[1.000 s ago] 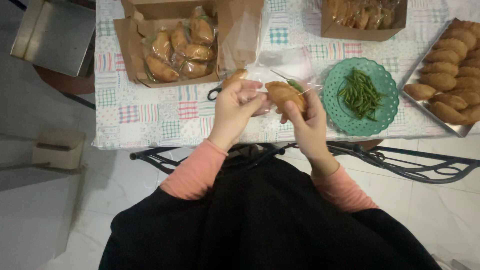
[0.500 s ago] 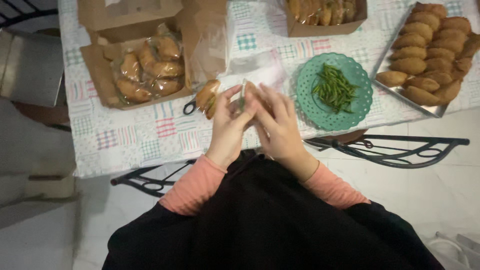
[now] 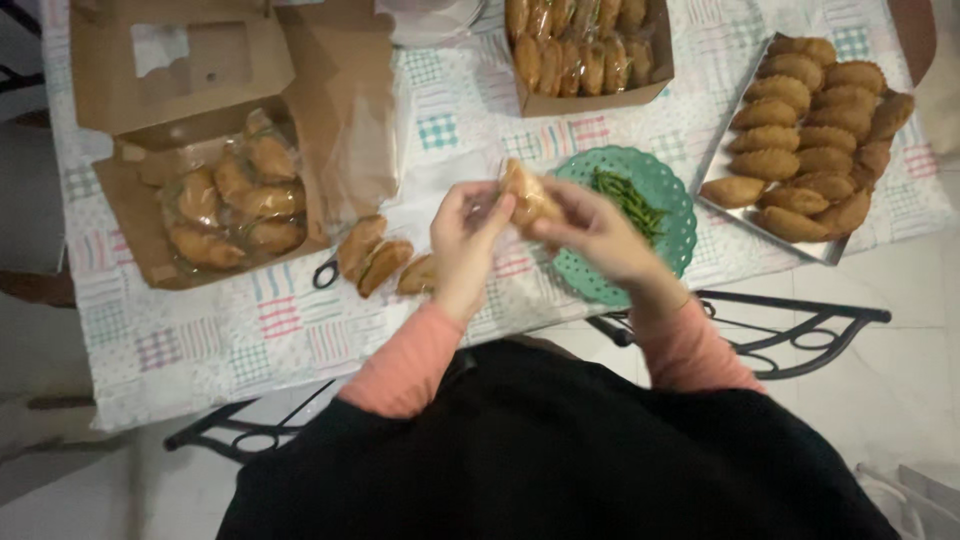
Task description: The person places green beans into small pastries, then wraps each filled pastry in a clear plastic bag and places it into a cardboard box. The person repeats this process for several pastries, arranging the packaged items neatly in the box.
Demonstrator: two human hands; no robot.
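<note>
Head view: both hands [image 3: 540, 230] hold a pastry [image 3: 527, 190].

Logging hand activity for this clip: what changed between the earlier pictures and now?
Both hands stay on the same pastry; the left hand and right hand have drawn slightly apart, the right now over the green plate. Nothing was let go. The boxes, the tray and the pastries lying on the table stayed put.

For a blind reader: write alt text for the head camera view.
Both hands, left hand and right hand, hold a golden pastry over a patchwork tablecloth. A green plate of green chillies, a tray of pastries and open brown boxes surround them.
</note>
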